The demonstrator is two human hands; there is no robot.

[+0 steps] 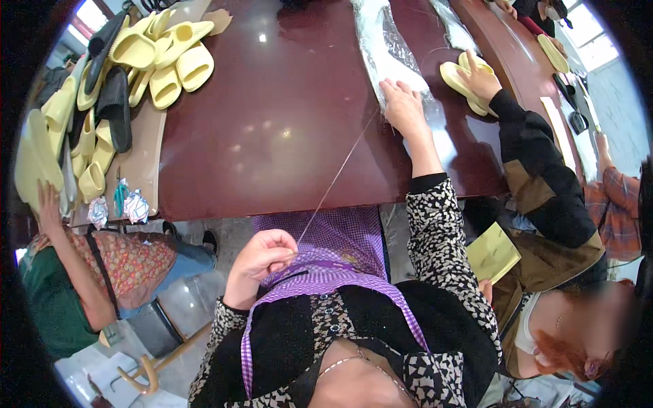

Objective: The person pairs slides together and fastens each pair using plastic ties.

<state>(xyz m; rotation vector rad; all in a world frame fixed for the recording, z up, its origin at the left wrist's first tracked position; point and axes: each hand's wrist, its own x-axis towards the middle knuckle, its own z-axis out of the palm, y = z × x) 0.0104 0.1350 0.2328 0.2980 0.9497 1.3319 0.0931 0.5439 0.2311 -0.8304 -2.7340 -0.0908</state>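
From the wearer's head, the fisheye camera looks steeply down over the purple gingham apron, with the left hand and right hand close below and the maroon tabletop beyond. Its wide sweep catches the left co-worker and right co-worker, straight edges bowing near the rim.

Your left hand pinches a thin pale strand that runs straight up over the edge of the dark red table toward your right hand, whose fingers lie on a long clear plastic bundle with white inside. To your left, yellow slippers and black slippers lie heaped on a tan board. To your right, a co-worker's hand touches a yellow pair on the table, and a yellow sheet shows below, near your patterned sleeve
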